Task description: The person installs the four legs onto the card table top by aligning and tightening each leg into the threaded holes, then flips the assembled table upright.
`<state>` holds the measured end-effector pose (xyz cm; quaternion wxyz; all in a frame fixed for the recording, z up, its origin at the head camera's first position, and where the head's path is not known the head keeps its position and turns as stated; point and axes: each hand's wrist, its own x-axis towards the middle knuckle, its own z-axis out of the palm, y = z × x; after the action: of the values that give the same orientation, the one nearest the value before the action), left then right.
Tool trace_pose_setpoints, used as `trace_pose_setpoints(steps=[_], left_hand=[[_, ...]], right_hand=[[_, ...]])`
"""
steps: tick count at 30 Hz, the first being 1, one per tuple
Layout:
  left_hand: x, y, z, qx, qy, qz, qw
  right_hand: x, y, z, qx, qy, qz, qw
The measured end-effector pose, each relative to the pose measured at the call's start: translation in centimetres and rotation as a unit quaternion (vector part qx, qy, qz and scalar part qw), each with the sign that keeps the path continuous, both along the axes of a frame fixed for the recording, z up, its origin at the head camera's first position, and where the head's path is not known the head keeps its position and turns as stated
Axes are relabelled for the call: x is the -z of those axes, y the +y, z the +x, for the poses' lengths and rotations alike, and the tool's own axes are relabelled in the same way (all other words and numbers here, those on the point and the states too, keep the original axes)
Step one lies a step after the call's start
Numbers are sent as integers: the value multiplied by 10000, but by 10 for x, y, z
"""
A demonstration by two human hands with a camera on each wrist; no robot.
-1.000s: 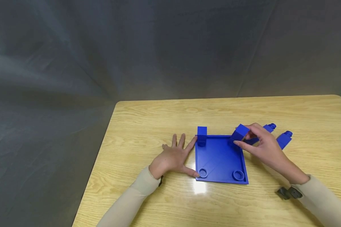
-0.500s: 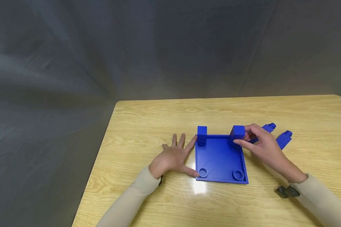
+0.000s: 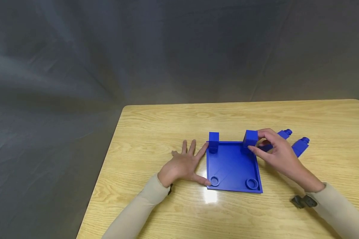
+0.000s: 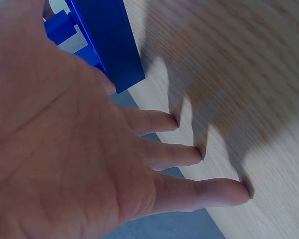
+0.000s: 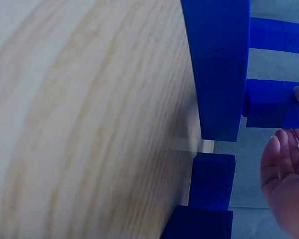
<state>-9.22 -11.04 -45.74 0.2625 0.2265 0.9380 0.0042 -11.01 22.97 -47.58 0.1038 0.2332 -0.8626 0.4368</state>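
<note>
A shallow blue square panel with a raised rim lies on the table, round sockets at its near corners. One blue square leg stands upright at its far left corner. My right hand pinches a second blue leg between thumb and fingers; this one stands at the far right corner. In the right wrist view the gripped leg meets the panel at its lower end. My left hand is spread flat on the table, thumb and index fingertip against the panel's left edge.
Two more blue legs with threaded ends, a farther leg and a nearer leg, lie on the wooden table beyond my right hand. A dark grey curtain hangs behind the table.
The leg in my right hand has turned and straightened, from a skewed stance to nearly square with the panel. My left hand stays in place against the panel.
</note>
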Motion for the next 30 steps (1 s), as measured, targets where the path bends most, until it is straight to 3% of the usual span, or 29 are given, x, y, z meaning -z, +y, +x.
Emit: trace_pose_setpoints(steps=[17, 22, 27, 30], left_hand=[[2, 0, -1, 9, 39, -81, 10000], [3, 0, -2, 26, 60, -113, 9999], [15, -2, -5, 54, 98, 10, 9999], [13, -2, -4, 38, 69, -35, 10000]], right_hand=[[3, -3, -2, -90, 149, -267, 9995], [5, -3, -3, -70, 151, -127, 9998], [5, -2, -2, 28, -26, 22, 10000], [6, -2, -3, 90, -102, 85, 9999]])
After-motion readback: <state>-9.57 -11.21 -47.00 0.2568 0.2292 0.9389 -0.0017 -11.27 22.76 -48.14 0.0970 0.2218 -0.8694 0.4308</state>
